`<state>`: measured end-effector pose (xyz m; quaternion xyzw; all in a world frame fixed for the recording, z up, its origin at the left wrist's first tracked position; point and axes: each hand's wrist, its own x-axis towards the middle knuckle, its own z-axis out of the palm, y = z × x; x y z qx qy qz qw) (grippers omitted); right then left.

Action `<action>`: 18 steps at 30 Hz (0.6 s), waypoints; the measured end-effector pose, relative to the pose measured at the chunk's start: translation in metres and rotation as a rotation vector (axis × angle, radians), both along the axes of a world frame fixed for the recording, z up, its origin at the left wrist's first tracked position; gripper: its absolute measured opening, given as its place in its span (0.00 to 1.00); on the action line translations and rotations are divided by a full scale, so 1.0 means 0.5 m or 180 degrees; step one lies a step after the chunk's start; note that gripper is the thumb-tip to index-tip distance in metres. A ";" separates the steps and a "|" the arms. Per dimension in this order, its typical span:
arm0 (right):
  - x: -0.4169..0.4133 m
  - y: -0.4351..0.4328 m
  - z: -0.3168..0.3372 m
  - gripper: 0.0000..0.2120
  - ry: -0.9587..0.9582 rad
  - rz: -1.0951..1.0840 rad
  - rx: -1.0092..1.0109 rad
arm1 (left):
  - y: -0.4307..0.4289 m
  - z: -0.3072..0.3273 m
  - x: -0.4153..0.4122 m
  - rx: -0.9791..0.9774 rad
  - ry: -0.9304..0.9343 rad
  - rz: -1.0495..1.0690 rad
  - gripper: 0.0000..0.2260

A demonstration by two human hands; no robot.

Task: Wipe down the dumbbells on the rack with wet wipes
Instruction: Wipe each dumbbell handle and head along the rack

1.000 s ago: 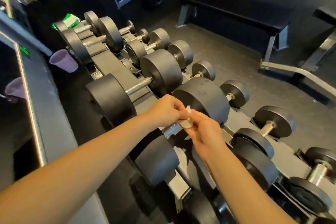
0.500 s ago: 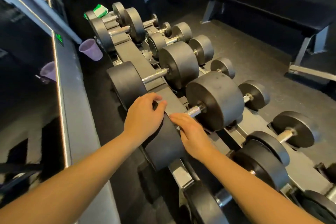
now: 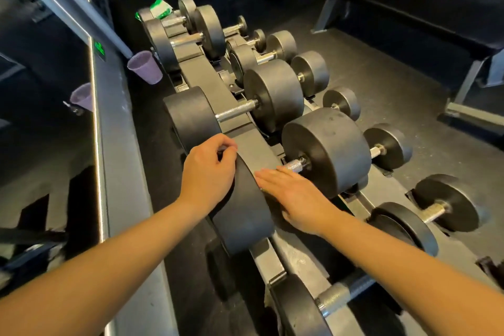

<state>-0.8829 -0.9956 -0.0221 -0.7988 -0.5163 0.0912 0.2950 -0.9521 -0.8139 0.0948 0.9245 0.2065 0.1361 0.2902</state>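
Observation:
A big black dumbbell lies across the rack [image 3: 246,142] in front of me, with its near head [image 3: 245,221] between my hands and its far head [image 3: 327,150] beyond a knurled steel handle [image 3: 296,164]. My left hand [image 3: 207,174] lies on the outer side of the near head, fingers curled over its top rim. My right hand [image 3: 294,196] lies flat with straight fingers against the head's inner side, above the handle. No wipe shows in either hand. A green and white wipes pack [image 3: 161,9] sits on the dumbbells at the rack's far end.
More black dumbbells of several sizes fill the upper and lower tiers, such as the one just beyond [image 3: 272,93]. A purple cup [image 3: 144,67] stands on the grey ledge [image 3: 122,144] at the left, below a mirror. A black bench [image 3: 409,8] stands on the floor at the right.
A second ago both hands met at the handle with a white wipe between them. They have since moved onto the near head, left outside, right inside, and the wipe is out of sight.

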 end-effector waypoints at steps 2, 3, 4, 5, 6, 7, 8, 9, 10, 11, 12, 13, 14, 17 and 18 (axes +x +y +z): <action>0.061 0.004 0.021 0.17 -0.0496 -0.0374 -0.0718 | 0.000 0.000 0.000 -0.0041 0.0024 0.0010 0.07; 0.073 0.010 0.033 0.12 -0.0633 -0.0545 -0.0994 | 0.000 0.001 0.001 -0.0071 0.0025 0.0022 0.07; 0.071 0.023 0.040 0.10 -0.0586 -0.0697 -0.1098 | 0.000 0.002 0.000 -0.0101 0.0020 0.0026 0.07; 0.058 0.036 0.043 0.08 -0.0285 -0.0779 -0.0974 | 0.000 0.001 -0.001 -0.0133 0.0011 0.0033 0.07; 0.040 0.048 0.051 0.07 0.0147 -0.0715 -0.0750 | 0.001 0.000 -0.001 -0.0151 -0.0021 0.0045 0.07; 0.019 0.059 0.060 0.07 0.0640 -0.0516 -0.0515 | 0.001 0.000 -0.001 -0.0159 -0.0053 0.0058 0.07; 0.011 0.065 0.072 0.09 0.1098 -0.0249 -0.0414 | 0.002 -0.001 -0.001 -0.0160 -0.0068 0.0070 0.07; 0.021 0.065 0.089 0.11 0.1413 -0.0043 -0.0528 | -0.001 0.000 -0.001 -0.0169 -0.0078 0.0051 0.07; 0.045 0.067 0.106 0.14 0.1556 0.0108 -0.0744 | -0.001 0.000 -0.001 -0.0179 -0.0068 0.0048 0.07; 0.076 0.071 0.120 0.16 0.1501 0.0200 -0.1023 | -0.002 0.000 -0.001 -0.0198 -0.0054 0.0066 0.08; 0.105 0.075 0.131 0.17 0.1369 0.0238 -0.1307 | -0.002 0.000 -0.001 -0.0208 -0.0048 0.0095 0.08; 0.129 0.078 0.138 0.17 0.1261 0.0252 -0.1498 | -0.002 0.000 0.000 -0.0218 -0.0031 0.0123 0.08; 0.146 0.084 0.144 0.16 0.1216 0.0296 -0.1552 | -0.003 0.000 -0.001 -0.0224 -0.0016 0.0148 0.08; 0.155 0.120 0.133 0.08 0.1492 0.0366 -0.1419 | -0.001 -0.001 0.000 -0.0230 -0.0004 0.0169 0.08; 0.149 0.130 0.126 0.06 0.1732 0.0315 -0.1370 | -0.001 -0.001 0.000 -0.0235 0.0008 0.0177 0.08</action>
